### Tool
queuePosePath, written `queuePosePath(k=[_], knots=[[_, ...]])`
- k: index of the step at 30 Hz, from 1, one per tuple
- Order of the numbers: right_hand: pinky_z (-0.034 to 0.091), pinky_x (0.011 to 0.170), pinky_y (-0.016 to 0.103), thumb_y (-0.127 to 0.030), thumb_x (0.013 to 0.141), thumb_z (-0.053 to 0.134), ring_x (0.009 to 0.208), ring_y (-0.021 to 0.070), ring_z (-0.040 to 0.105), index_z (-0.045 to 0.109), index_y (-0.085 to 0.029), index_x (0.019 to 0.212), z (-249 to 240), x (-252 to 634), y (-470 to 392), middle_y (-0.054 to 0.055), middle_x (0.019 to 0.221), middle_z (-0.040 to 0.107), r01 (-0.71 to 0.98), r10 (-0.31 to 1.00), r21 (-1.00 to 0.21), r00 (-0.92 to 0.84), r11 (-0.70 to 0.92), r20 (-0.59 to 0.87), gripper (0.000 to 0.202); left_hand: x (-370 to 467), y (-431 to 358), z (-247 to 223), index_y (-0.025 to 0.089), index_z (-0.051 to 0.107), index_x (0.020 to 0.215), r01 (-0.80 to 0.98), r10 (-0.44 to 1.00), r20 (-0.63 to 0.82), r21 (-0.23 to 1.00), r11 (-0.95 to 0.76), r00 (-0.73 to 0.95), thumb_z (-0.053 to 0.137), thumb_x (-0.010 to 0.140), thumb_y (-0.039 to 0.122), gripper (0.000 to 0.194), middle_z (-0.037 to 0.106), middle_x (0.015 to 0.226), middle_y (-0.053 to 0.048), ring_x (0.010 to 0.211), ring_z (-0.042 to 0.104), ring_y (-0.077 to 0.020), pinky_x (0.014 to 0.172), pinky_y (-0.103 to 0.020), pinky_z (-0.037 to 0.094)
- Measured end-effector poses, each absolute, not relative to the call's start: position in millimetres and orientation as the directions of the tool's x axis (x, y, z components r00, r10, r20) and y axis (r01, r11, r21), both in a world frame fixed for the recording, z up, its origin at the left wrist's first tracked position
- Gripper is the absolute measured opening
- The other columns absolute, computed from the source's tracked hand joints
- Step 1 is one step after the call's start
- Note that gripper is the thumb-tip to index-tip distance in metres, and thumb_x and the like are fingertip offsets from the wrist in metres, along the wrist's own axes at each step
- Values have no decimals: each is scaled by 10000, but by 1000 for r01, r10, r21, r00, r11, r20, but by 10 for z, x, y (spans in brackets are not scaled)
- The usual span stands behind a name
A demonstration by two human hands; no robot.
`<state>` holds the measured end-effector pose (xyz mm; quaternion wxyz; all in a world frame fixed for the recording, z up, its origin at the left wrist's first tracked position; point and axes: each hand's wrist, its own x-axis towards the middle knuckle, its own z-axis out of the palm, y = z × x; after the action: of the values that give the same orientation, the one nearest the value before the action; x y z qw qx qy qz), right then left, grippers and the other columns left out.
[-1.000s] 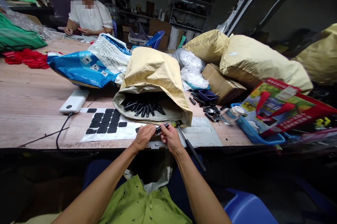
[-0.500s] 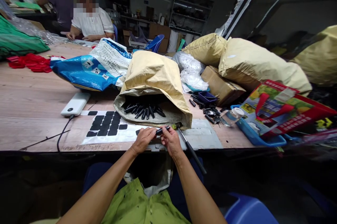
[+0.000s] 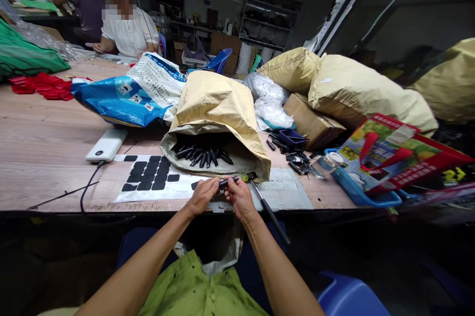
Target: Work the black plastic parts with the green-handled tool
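Observation:
Between both hands, at the table's front edge, is a slim black tube-shaped piece (image 3: 223, 184). My left hand (image 3: 203, 196) pinches its left end, and my right hand (image 3: 239, 197) has its fingers closed round the right part. Just behind them gapes the mouth of a yellow woven sack (image 3: 215, 98), with many similar black pieces (image 3: 204, 155) inside. A hammer-like tool with a dark handle (image 3: 274, 221) lies to the right of my right hand, its handle sticking out past the edge. Left of the sack, a white sheet (image 3: 122, 196) carries rows of black rounded patches (image 3: 149, 168).
A white power bank (image 3: 106, 145) with a cable sits at left, near a blue-and-white bag (image 3: 126, 95). Loose black parts (image 3: 297, 160), a clear jar (image 3: 328, 163) and a blue basket (image 3: 382, 199) under a red bag are at right. Two people sit across the table.
Both hands stay at nearly the same spot with the black piece between them. My right hand has shifted very slightly left. Across the table, a seated person's arm has moved a little.

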<state>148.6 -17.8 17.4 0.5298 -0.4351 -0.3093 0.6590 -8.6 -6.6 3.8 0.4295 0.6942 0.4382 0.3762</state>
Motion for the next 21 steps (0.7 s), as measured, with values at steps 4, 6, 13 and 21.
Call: queuePosePath(k=[4,6,13,21], knots=[[392,462,151,-534,665,859,515,57,515,668,-176,933,184,1467,-175,-32,674,626,-435,964,-863,-59,-259,-259,486,-91,-78,24,183,668,969,204,921,138,953,-223,364,320,1020,561,516,681,841,-34,759,600,-173,729,-290,473],[401,474,149,-528,679,852,526,56,519,673,-174,949,180,1456,-183,-33,677,622,-435,964,-862,-59,-259,-260,480,-99,-91,25,180,664,971,151,930,129,970,-190,345,321,1020,564,517,683,838,-37,739,591,-171,713,-290,470],[431,508,167,-490,703,837,560,68,526,689,-194,983,159,1466,-233,-32,707,629,-433,980,-880,-41,-193,-195,434,-115,-104,57,162,661,868,102,932,109,983,-153,345,313,1018,573,559,651,791,-37,716,550,-165,689,-286,442],[426,508,174,-502,677,843,563,72,510,676,-195,922,146,1459,-208,-31,711,624,-411,984,-895,-22,-172,-179,427,-83,-64,-14,183,646,855,234,916,168,936,-264,363,313,1023,555,526,546,674,2,634,471,-145,622,-266,374]])
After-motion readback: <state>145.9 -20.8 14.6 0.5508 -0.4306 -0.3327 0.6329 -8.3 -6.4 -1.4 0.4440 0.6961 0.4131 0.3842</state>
